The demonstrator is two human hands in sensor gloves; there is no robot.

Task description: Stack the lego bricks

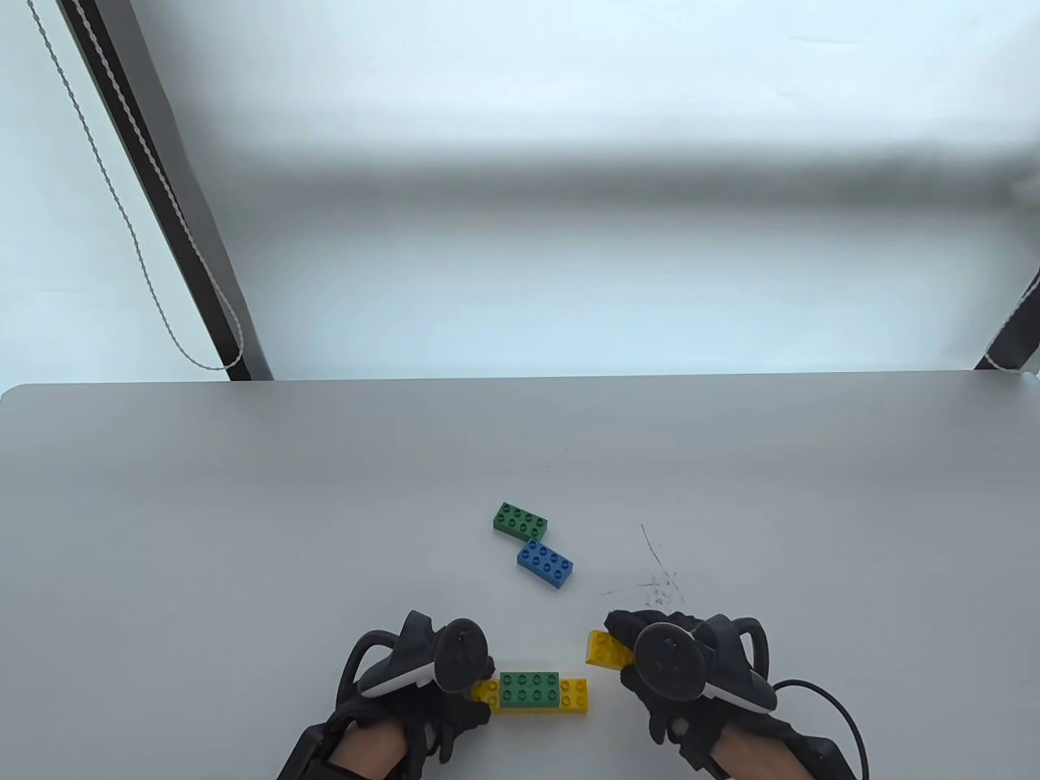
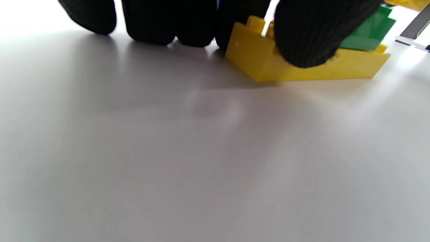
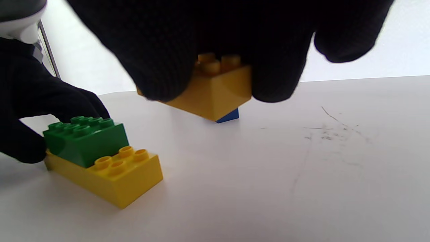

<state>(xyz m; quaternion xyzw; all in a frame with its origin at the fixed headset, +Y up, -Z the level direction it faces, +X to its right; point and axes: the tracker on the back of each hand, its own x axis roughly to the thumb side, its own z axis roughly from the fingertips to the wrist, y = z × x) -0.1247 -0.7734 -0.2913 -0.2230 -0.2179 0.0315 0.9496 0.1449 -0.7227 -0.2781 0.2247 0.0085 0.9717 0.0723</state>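
A long yellow brick [image 1: 577,695] lies near the table's front edge with a green brick [image 1: 530,689] stacked on its middle. My left hand [image 1: 455,674] grips the yellow brick's left end; in the left wrist view my fingers [image 2: 309,37] press on that end [image 2: 265,64]. My right hand [image 1: 650,658] holds a second yellow brick [image 1: 605,648] in the air, right of the stack; in the right wrist view this brick [image 3: 215,90] hangs between my fingers above the table. A loose green brick [image 1: 520,521] and a blue brick [image 1: 546,563] lie further back, touching.
Grey table with scratch marks [image 1: 658,581] behind my right hand. The table's far edge [image 1: 520,380] meets a white wall. A dark post with a cord [image 1: 187,244] stands at the back left. In the right wrist view the stack [image 3: 100,158] sits at the left.
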